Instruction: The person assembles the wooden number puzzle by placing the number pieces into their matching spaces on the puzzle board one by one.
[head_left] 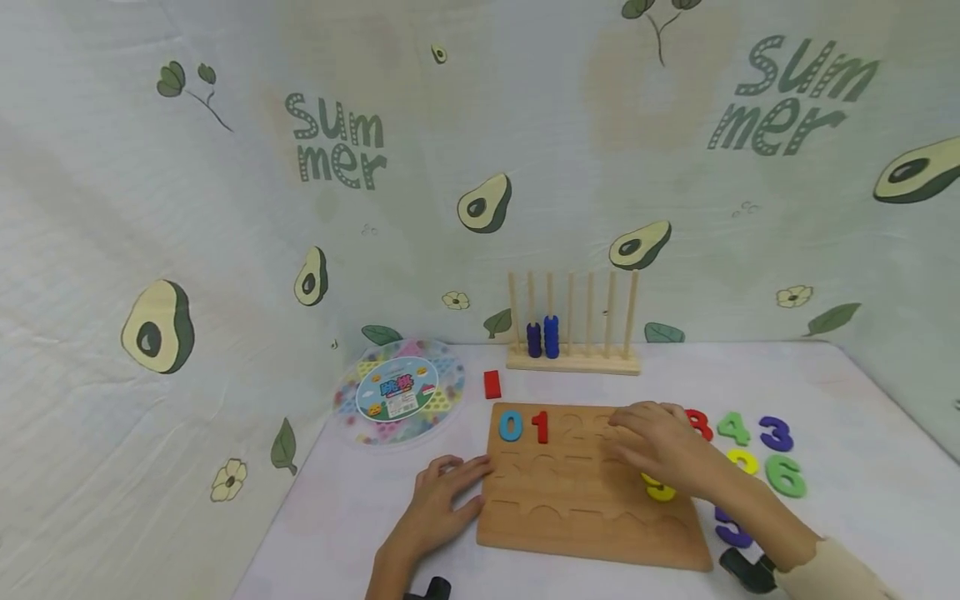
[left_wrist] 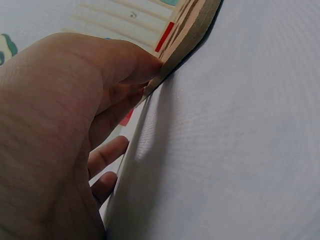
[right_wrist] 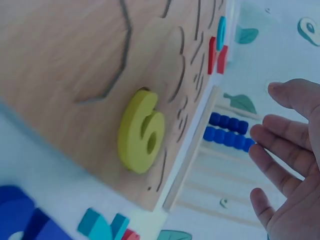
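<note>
A wooden number board (head_left: 555,533) with cut recesses lies on the table. My left hand (head_left: 442,504) touches its left edge; in the left wrist view the thumb (left_wrist: 135,62) meets the board's side. A blue 0 (head_left: 511,426) and a red 1 (head_left: 540,427) sit in the top row. My right hand (head_left: 663,442) is above the upper right of the board, holding nothing; in the right wrist view its fingers (right_wrist: 285,135) are spread apart. Below that hand, a yellow digit (right_wrist: 142,132), 6 or 9 by its shape, rests on the board, partly hidden in the head view.
Right of the board lie loose numbers, including a green 4 (head_left: 733,428), purple 3 (head_left: 776,433), green 6 (head_left: 785,476) and purple 5 (head_left: 733,531). A peg abacus (head_left: 573,363) with blue beads stands behind, near a red piece (head_left: 492,384) and a round game package (head_left: 397,392).
</note>
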